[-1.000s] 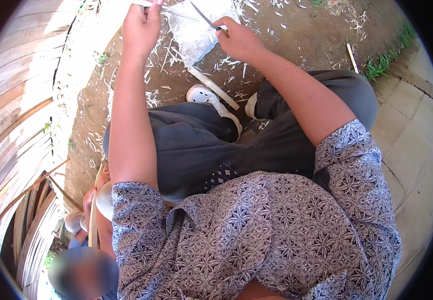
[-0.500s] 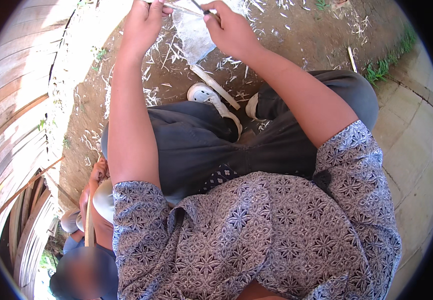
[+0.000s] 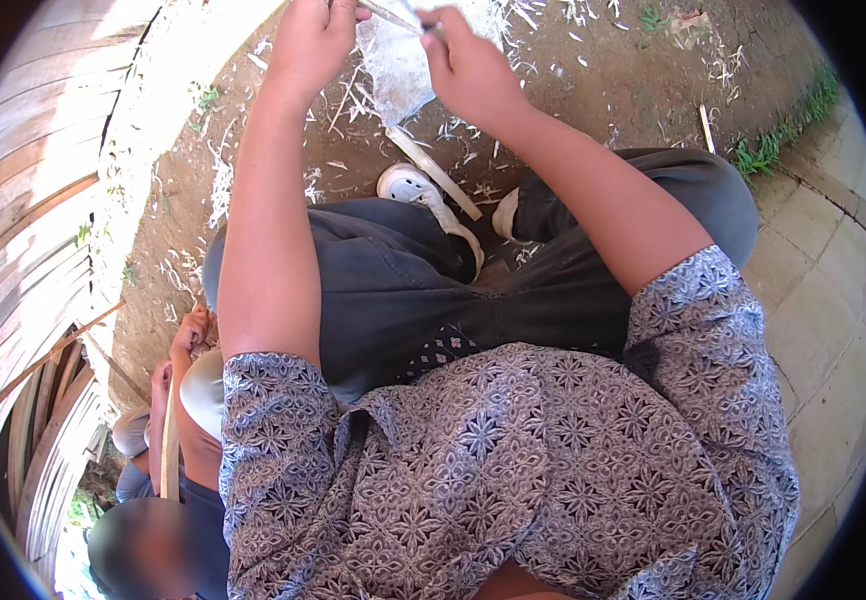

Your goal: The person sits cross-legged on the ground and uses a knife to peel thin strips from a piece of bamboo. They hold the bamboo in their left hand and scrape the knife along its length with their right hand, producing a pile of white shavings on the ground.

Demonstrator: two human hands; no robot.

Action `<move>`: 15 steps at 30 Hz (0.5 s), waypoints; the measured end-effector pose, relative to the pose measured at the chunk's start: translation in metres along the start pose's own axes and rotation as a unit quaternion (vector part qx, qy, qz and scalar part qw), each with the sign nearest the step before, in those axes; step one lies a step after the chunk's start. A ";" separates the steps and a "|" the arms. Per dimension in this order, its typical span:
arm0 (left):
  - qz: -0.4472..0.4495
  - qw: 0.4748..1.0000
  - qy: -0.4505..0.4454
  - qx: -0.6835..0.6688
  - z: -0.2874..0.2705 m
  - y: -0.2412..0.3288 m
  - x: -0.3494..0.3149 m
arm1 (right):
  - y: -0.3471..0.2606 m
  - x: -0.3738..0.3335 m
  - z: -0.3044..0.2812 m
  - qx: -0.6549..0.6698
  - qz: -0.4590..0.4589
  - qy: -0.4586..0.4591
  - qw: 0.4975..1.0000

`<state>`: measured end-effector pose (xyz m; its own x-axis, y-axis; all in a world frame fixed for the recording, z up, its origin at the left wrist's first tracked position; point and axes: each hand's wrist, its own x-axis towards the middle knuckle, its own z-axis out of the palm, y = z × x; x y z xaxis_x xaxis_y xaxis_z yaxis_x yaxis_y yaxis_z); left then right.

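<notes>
At the top edge, my left hand [image 3: 315, 45] is closed on a thin pale strip of wood [image 3: 391, 15], partly cut off by the picture's edge. Facing it, my right hand [image 3: 478, 80] is wrapped round a knife [image 3: 434, 29] with a dark handle. Its blade is blurred and lies close against the strip; I cannot tell if they touch. Beneath the hands a whitish translucent sheet [image 3: 393, 75] is spread on the ground, with pale shavings around it.
A split pale wood piece [image 3: 433, 170] lies by my white shoe [image 3: 408, 185]. Another person [image 3: 198, 400] sits close on my left, a long pale stick [image 3: 170, 450] beside them. Wooden planks [image 3: 33, 200] rise at far left; paving tiles [image 3: 823, 290] run along the right.
My left hand has shifted right and slightly up, and the right hand a little right and down. The knife has swung from standing apart to lying near the strip.
</notes>
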<state>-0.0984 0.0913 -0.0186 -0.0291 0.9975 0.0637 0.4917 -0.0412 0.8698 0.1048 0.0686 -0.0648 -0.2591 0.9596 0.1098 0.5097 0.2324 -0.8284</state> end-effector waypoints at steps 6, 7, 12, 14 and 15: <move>0.035 0.999 -0.004 0.036 0.005 0.012 0.000 | 0.004 0.007 0.000 0.010 -0.007 0.027 1.000; 0.035 0.999 -0.003 0.023 0.005 0.016 0.000 | 0.001 0.006 0.001 0.023 -0.006 0.026 0.999; 0.008 1.000 -0.007 0.021 0.008 0.012 0.002 | 0.022 -0.006 0.002 -0.008 0.076 -0.094 0.993; 0.009 1.000 -0.008 0.016 0.009 0.009 0.002 | 0.024 -0.002 0.003 0.014 0.077 -0.090 0.993; 0.015 1.000 -0.005 0.024 0.007 0.009 0.000 | 0.010 0.003 0.000 0.027 0.066 -0.070 0.995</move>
<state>-0.0879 0.0914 -0.0146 -0.0055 0.9964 0.0841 0.5330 -0.0683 0.8434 0.1090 0.0741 -0.0722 -0.3059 0.9490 -0.0768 0.5024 0.0924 -0.8597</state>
